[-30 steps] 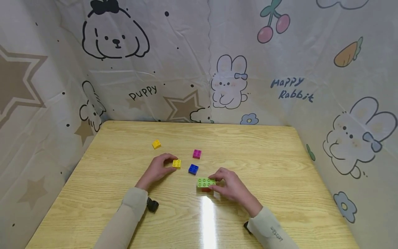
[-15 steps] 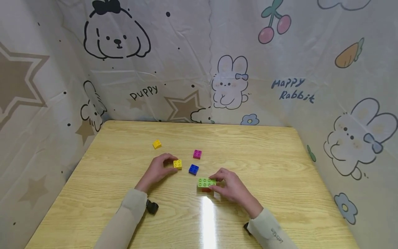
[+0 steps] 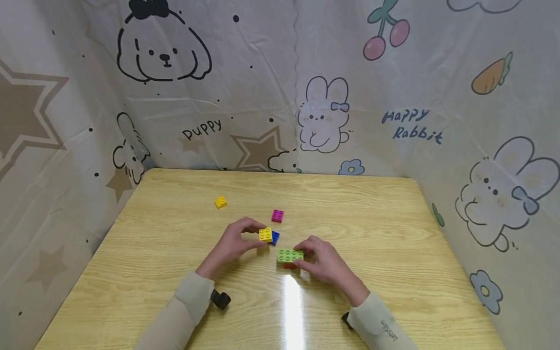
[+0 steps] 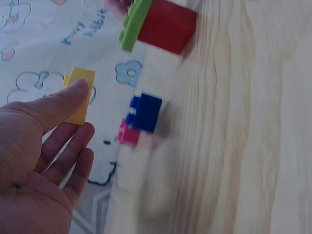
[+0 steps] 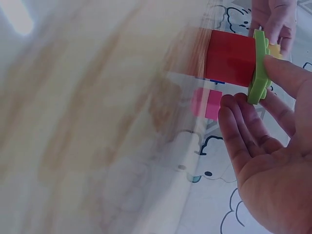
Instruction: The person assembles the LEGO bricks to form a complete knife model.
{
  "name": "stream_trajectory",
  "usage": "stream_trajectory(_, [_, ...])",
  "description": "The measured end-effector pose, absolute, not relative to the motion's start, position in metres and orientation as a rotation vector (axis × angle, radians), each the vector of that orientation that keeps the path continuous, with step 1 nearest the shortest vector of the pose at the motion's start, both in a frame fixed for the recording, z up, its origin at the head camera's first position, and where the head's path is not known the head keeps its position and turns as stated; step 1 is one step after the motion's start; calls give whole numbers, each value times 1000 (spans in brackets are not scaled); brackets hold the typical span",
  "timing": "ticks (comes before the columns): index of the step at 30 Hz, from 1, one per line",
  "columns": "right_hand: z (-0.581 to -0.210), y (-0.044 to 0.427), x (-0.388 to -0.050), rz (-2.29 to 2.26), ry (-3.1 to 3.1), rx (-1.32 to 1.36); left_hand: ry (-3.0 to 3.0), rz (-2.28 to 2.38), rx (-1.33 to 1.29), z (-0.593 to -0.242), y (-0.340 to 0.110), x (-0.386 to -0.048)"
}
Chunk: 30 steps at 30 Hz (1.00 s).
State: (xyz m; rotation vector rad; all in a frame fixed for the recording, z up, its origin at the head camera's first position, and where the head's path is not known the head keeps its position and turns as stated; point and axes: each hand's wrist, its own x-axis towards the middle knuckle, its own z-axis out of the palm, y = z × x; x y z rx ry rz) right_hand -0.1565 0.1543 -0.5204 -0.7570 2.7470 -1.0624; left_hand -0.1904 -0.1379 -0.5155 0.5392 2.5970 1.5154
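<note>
My left hand (image 3: 234, 243) pinches a small yellow brick (image 3: 265, 235), which in the head view partly covers a blue brick (image 3: 275, 237). In the left wrist view the yellow brick (image 4: 80, 97) is off the table, apart from the blue brick (image 4: 147, 113). A flat lime-green plate (image 3: 287, 255) lies on top of a red block (image 3: 289, 266); thumb and fingers of my right hand (image 3: 325, 260) grip the plate's right end. The right wrist view shows the red block (image 5: 231, 57) under the green plate (image 5: 260, 68).
A magenta brick (image 3: 277, 216) lies behind the blue one. Further left and back is a yellow sloped brick (image 3: 220, 202). The wooden table (image 3: 372, 218) meets a printed curtain (image 3: 262, 73) at its back and sides.
My left hand has moved right with the yellow brick, from beside the blue brick to where it overlaps it in the head view. The right hand and green plate have stayed in place.
</note>
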Motion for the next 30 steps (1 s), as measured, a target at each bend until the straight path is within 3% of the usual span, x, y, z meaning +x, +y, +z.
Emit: stream_trajectory(30, [-526, 158, -158, -1214, 2600, -771, 2506, 1501, 791, -515, -91, -162])
